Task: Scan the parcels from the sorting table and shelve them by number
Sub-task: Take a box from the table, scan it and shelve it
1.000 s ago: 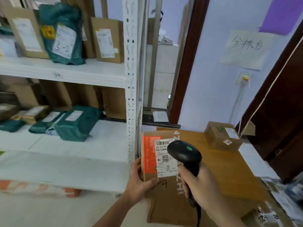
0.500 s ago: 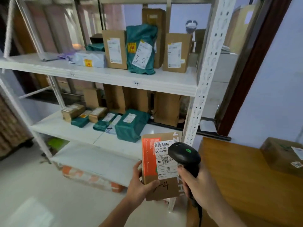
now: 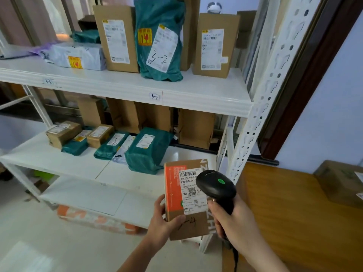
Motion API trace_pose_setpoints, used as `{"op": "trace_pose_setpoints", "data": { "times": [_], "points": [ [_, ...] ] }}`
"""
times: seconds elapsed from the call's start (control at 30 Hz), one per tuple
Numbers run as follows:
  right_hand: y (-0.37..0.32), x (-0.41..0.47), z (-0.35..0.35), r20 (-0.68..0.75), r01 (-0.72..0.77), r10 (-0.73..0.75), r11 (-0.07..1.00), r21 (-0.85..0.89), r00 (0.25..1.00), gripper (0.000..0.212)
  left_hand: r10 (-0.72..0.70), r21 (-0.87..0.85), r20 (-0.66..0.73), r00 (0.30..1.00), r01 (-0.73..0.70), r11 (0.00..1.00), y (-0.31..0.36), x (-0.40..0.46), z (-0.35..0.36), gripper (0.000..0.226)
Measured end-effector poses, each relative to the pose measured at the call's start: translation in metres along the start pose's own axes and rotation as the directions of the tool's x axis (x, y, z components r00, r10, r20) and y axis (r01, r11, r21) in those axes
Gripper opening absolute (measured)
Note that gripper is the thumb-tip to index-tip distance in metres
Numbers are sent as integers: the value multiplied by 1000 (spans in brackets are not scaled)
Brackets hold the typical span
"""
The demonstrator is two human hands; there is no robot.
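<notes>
Far left, the white shelf unit (image 3: 125,89) fills the background. Top shelf: a pale mailer bag (image 3: 76,57) lying flat, a tall brown box (image 3: 115,38), then a green bag (image 3: 159,40) marked "3-2", then another brown box (image 3: 214,46). The shelf edge carries a handwritten tag (image 3: 154,96) reading "34". Lower shelf: small brown boxes (image 3: 62,132) and green bags (image 3: 145,150) lying flat, with empty cartons standing behind them.

Near centre, your left hand (image 3: 163,222) grips the parcel (image 3: 186,199) at its lower left corner: thumb curled across the front face just below the label, the other fingers wrapped behind and out of sight. The parcel is upright, off any surface, in front of the lower shelf and just left of the table. Its front shows an orange strip, a white barcode label and handwriting ending "-4"; your thumb covers the first character.

Right of that, your right hand (image 3: 237,222) is clamped round the handle of the black scanner (image 3: 216,188). The scanner's head overlaps the label's right edge; contact can't be judged.

Far right, the wooden table (image 3: 294,213) holds another brown box (image 3: 341,183).
</notes>
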State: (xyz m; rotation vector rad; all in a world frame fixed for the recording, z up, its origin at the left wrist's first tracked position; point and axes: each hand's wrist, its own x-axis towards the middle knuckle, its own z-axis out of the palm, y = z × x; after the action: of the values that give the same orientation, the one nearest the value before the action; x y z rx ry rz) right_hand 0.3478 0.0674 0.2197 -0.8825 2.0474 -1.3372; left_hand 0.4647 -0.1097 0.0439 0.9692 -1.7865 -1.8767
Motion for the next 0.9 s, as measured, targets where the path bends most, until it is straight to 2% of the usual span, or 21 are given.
{"op": "trace_pose_setpoints", "data": {
  "times": [0.33, 0.5, 0.77, 0.9],
  "points": [
    [2, 96, 7, 4, -123, 123, 988, 91, 992, 14, -107, -32, 12, 994, 107, 994, -1, 103, -16, 107],
    [4, 134, 26, 20, -137, 137, 990, 42, 990, 5, -148, -50, 38, 988, 150, 987, 2, 151, -38, 107],
    [6, 188, 71, -30, -199, 199, 980, 10, 980, 6, -250, -36, 114, 962, 256, 966, -8, 226, -76, 123],
    [8, 210, 87, -45, -215, 217, 976, 40, 975, 8, -323, -16, 143, 935, 329, 944, -18, 250, -92, 121]
  ]
}}
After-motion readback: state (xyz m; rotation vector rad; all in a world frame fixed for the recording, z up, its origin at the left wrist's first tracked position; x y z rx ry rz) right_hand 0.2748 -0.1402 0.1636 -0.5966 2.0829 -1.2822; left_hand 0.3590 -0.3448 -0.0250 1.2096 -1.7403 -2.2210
